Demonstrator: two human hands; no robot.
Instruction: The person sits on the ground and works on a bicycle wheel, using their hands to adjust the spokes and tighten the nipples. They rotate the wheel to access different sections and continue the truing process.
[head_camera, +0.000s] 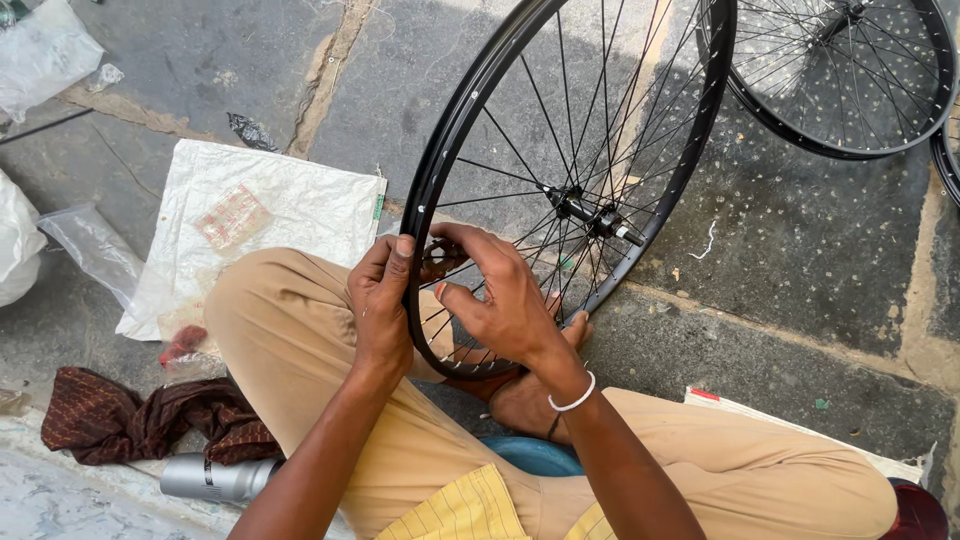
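A black spoked bicycle wheel (470, 110) stands upright in front of me, its lower rim resting near my crossed legs. My left hand (380, 300) grips the rim on its near left side, thumb on the outer edge. My right hand (505, 295) reaches through the spokes just inside the rim, fingers curled around a spoke close to my left thumb. The hub (590, 212) with its axle sits above and to the right of my hands. A white bangle circles my right wrist.
A second black wheel (850, 75) lies at the top right. A white woven sack (260, 215) lies to the left on the stone floor, with a dark red cloth (130, 415), a silver can (215, 478) and clear plastic bags (90, 245) nearby.
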